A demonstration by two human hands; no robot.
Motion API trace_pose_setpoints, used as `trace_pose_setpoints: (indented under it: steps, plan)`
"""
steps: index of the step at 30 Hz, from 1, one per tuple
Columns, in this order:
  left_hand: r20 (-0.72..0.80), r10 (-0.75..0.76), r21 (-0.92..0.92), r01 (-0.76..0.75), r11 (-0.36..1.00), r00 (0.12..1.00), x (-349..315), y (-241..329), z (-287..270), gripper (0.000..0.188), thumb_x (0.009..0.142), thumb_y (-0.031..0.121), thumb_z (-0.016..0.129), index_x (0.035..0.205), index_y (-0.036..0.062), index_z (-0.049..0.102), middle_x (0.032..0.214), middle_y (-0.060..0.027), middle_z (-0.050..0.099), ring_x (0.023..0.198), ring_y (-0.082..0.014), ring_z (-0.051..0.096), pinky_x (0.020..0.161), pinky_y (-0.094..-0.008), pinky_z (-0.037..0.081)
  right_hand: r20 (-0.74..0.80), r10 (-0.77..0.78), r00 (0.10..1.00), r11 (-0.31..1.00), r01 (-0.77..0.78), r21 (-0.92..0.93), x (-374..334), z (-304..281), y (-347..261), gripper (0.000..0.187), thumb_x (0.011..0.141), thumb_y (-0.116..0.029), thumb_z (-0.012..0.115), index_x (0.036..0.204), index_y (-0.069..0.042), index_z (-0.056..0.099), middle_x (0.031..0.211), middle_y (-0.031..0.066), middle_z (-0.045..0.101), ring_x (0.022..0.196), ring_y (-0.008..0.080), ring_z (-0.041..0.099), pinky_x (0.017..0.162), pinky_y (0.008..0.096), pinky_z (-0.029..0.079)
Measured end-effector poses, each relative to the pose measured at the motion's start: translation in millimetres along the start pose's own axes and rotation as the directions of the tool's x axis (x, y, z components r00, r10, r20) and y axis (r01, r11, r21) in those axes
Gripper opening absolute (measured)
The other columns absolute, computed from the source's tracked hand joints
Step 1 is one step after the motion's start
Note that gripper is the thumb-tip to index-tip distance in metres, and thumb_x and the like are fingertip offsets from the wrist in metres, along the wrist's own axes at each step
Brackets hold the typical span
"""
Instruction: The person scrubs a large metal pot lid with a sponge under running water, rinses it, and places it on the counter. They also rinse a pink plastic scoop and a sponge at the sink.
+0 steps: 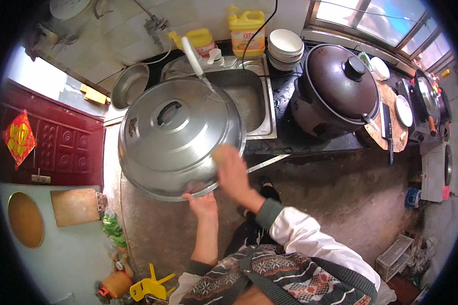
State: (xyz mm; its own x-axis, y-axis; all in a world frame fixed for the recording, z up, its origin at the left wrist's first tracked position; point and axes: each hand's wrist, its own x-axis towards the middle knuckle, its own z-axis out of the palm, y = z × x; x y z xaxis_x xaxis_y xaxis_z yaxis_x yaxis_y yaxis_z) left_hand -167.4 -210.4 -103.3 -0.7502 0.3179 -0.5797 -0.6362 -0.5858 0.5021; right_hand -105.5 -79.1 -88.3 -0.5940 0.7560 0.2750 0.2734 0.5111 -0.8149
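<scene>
A large domed metal pot lid [188, 137] with a black handle [169, 112] is tilted over the near left part of the sink [247, 99]. My left hand [202, 203] grips its near rim, the thumb at the edge and the other fingers hidden beneath. My right hand [232, 173], blurred by motion, presses a small yellowish sponge [221, 154] against the lid's right side. Water runs from the white faucet [192, 57] just behind the lid's far right edge.
Right of the sink stand stacked white bowls [285, 48] and a big dark lidded pot [336, 86]. A knife [387, 127] lies on a round cutting board [379, 140]. Yellow detergent jugs [247, 35] and a metal basin [130, 86] stand behind. A yellow stool [150, 287] is on the floor.
</scene>
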Motion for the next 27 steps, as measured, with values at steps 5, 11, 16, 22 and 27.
trace_pose_setpoints:
  steps: [5,11,16,22,27]
  plan:
    - [-0.022,-0.008,-0.022,0.007,1.000,1.000,-7.8,-7.4,10.3,0.066,0.095,0.061,0.035,0.137,0.0099,0.041,0.138,-0.0097,0.047,0.131,-0.0275,0.041,0.114,-0.0486,0.030,-0.012,0.441,0.897,0.897,-0.441,-0.015,122.3,-38.8,80.1,0.036,0.086,-0.018,0.057,0.121,-0.009,0.059,0.118,0.0228,0.055,0.105,0.0408,0.057,0.087,0.0493,0.047]
    - [-0.044,-0.053,0.007,0.053,0.999,0.998,-7.6,-6.6,7.1,0.062,0.098,0.059,0.030,0.134,0.0100,0.044,0.132,-0.0084,0.049,0.129,-0.0282,0.043,0.113,-0.0500,0.031,0.219,-0.159,0.963,0.936,0.218,-0.277,52.8,6.2,-45.4,0.049,0.072,-0.012,0.062,0.120,-0.018,0.058,0.127,0.0105,0.055,0.098,0.0308,0.059,0.070,0.0474,0.047]
    - [-0.023,-0.173,0.098,0.175,0.980,0.985,-20.1,14.0,0.9,0.058,0.100,0.053,0.034,0.137,0.0076,0.041,0.139,-0.0120,0.046,0.129,-0.0311,0.043,0.113,-0.0514,0.029,0.281,-0.272,0.920,0.946,0.309,-0.095,71.7,-12.7,-32.4,0.049,0.070,-0.007,0.060,0.117,-0.019,0.060,0.122,0.0069,0.059,0.094,0.0303,0.060,0.074,0.0485,0.049]
    - [0.011,-0.060,0.116,0.058,0.992,0.998,3.3,19.0,-24.4,0.054,0.101,0.048,0.036,0.137,0.0075,0.039,0.139,-0.0132,0.045,0.129,-0.0343,0.043,0.110,-0.0584,0.031,0.235,0.166,0.958,0.887,-0.041,-0.461,235.5,-20.1,76.1,0.044,0.083,-0.022,0.060,0.127,-0.022,0.058,0.123,0.0087,0.055,0.115,0.0318,0.053,0.090,0.0500,0.048]
    - [-0.050,-0.113,0.164,0.120,0.979,0.992,-20.3,3.3,2.0,0.060,0.099,0.052,0.041,0.138,0.0072,0.037,0.142,-0.0130,0.041,0.129,-0.0346,0.042,0.106,-0.0613,0.033,0.325,0.027,0.945,0.858,0.145,-0.493,267.3,18.6,37.9,0.042,0.083,-0.017,0.055,0.124,-0.013,0.056,0.117,0.0128,0.055,0.108,0.0350,0.055,0.087,0.0541,0.046]
